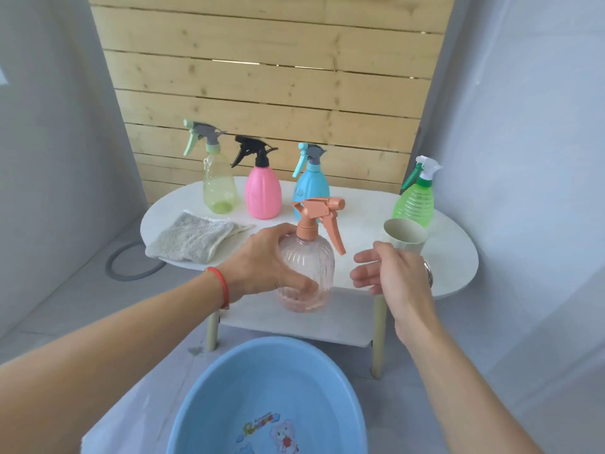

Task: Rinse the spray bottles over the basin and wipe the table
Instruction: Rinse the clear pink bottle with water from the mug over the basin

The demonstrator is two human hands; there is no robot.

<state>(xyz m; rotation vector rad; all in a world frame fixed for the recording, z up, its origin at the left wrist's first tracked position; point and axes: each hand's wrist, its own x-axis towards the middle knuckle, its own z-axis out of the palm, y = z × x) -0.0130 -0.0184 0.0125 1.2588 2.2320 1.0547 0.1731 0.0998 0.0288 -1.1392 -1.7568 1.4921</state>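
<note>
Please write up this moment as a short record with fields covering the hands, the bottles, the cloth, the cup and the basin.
left hand: grip around the clear pink bottle, held in front of the table's near edge
right hand: open, beside the bottle, not touching it
bottles on table: yellow-green, pink, blue, green, all upright
cloth: grey, crumpled, on the table's left end
cup: upright, in front of the green bottle
basin: blue, on the floor below the hands

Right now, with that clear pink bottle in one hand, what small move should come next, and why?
Probably bring the open right hand onto the copper spray head to unscrew it: the left hand already grips the clear pink bottle, and the blue basin waits below.
</note>
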